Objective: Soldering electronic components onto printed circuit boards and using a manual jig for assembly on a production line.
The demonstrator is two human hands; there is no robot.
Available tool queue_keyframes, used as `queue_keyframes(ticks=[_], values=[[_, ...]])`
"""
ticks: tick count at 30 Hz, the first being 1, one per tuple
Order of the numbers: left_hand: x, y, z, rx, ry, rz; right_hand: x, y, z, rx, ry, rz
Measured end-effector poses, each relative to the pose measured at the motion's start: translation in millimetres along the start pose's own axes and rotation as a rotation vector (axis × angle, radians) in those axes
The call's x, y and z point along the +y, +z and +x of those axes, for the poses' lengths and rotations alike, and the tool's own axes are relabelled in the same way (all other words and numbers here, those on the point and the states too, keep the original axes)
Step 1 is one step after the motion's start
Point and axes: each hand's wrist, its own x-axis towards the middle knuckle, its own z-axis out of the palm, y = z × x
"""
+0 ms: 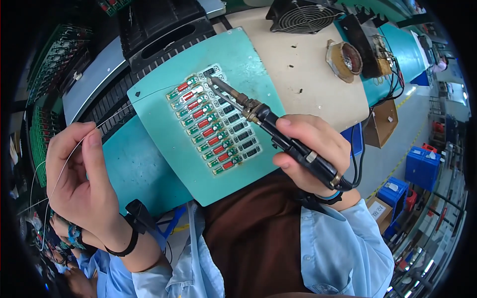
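Observation:
My right hand (318, 149) is closed round the black handle of a soldering iron (285, 135). Its metal tip points up and left, at the top of a column of small green circuit boards (204, 124) with red parts. These boards sit in rows of cutouts in a teal plate (238, 54). A thin solder wire (118, 112) is pinched between the thumb and finger of my left hand (82, 171). The wire runs right across the plate toward the topmost board, while its loose length loops down behind the hand. Whether tip and wire touch is too small to tell.
A round-grilled fan (305, 20) stands at the back, left of a brown round holder (344, 60) on the beige mat. Stacked green boards (44, 144) line the far left. Behind the plate lies a black slotted tray (166, 37). Another person's hand (62, 228) shows lower left.

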Motion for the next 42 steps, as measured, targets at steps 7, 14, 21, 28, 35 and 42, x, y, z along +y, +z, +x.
queue_keyframes(ticks=[7,14,21,28,35,42], values=[[-5,6,7,-0.083,0.011,0.049,11,27,9,-0.038,-0.084,-0.035],[-10,10,10,-0.06,0.069,0.053,16,33,11,-0.036,-0.078,0.004],[-11,8,11,-0.075,0.084,0.11,17,31,13,-0.077,-0.06,0.024],[-15,3,8,-0.07,0.097,0.153,17,32,14,-0.1,-0.045,0.039],[-17,4,9,-0.082,0.096,0.134,19,33,14,-0.097,-0.052,0.033],[-17,5,9,-0.083,0.089,0.118,17,34,12,-0.104,-0.036,0.03]])
